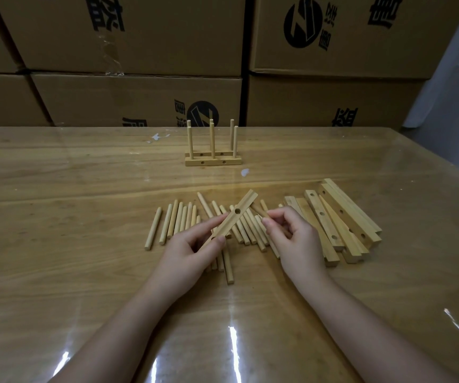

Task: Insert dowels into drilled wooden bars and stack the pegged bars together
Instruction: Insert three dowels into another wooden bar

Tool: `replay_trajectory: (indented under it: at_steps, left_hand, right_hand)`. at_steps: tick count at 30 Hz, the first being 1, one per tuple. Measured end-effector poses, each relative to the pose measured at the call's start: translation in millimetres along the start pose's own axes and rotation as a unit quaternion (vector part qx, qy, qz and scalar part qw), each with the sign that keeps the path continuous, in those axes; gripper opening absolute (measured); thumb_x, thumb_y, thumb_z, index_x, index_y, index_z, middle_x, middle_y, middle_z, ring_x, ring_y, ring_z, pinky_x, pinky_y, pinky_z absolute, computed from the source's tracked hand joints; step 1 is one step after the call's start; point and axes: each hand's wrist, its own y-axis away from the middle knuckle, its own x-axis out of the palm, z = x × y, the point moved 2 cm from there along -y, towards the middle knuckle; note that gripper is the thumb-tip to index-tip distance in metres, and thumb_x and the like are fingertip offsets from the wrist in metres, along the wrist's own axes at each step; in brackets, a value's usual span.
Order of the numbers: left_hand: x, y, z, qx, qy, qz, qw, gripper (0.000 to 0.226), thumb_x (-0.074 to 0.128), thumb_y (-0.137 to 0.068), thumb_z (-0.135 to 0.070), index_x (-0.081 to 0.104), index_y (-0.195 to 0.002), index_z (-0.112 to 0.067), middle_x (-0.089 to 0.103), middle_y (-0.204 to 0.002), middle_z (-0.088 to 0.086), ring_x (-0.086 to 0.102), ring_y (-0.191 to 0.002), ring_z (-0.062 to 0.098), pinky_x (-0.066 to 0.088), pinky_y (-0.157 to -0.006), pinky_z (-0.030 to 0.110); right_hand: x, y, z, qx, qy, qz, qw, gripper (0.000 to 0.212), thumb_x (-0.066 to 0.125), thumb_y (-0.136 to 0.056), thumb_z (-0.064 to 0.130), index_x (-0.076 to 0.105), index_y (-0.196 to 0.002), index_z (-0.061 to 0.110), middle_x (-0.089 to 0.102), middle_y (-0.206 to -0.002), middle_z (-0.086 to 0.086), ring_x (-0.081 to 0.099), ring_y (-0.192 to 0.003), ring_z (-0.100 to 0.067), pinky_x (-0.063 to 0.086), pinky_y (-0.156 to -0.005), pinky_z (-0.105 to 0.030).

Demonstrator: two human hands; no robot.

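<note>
The pale drilled wooden bar (236,214), seemingly light, stiff and smooth, slants above loose round wooden dowels (180,218) on the glossy tabletop (84,217), its near end pinched in the grip of the left hand (192,250), while the grip of the right hand (294,236) seems closed on one dowel (257,210), best held mid-length.

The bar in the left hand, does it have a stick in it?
No, the bar in the left hand has empty holes; the right hand holds a dowel.
</note>
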Motion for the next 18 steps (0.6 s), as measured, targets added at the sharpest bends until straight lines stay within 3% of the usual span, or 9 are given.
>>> replay_trajectory:
  at_steps: [6, 13, 18]
  left_hand:
    - [-1.3, -1.4, 3.4, 0.004, -0.006, -0.004, 1.0, 0.038, 0.059, -0.092, -0.02, 0.059, -0.122, -0.044, 0.058, -0.064, -0.02, 0.049, -0.056, -0.003, 0.04, -0.053, 0.01]
    - [0.6, 0.7, 0.8, 0.014, -0.013, 0.002, 1.0, 0.038, 0.059, -0.093, -0.018, 0.057, -0.121, -0.044, 0.062, -0.07, -0.029, 0.053, -0.06, -0.009, 0.041, -0.056, 0.006]
    - [0.4, 0.6, 1.5, 0.006, -0.003, -0.003, 1.0, 0.038, 0.059, -0.092, -0.02, 0.058, -0.12, -0.046, 0.057, -0.063, -0.018, 0.047, -0.056, -0.003, 0.04, -0.053, 0.011]
  right_hand:
    - [-0.8, 1.0, -0.6, -0.01, 0.019, 0.001, 1.0, 0.006, 0.062, -0.088, 0.02, 0.062, -0.093, 0.022, 0.059, -0.078, 0.015, 0.056, -0.077, 0.002, 0.044, -0.063, -0.01]
    - [0.2, -0.7, -0.8, -0.008, 0.013, -0.003, 1.0, 0.006, 0.06, -0.089, 0.022, 0.061, -0.092, 0.026, 0.061, -0.077, 0.014, 0.056, -0.077, 0.001, 0.046, -0.062, -0.015]
    - [-1.1, 0.4, -2.4, -0.001, 0.013, 0.003, 1.0, 0.005, 0.058, -0.09, 0.025, 0.061, -0.093, 0.028, 0.062, -0.075, 0.01, 0.056, -0.072, -0.003, 0.047, -0.059, -0.023]
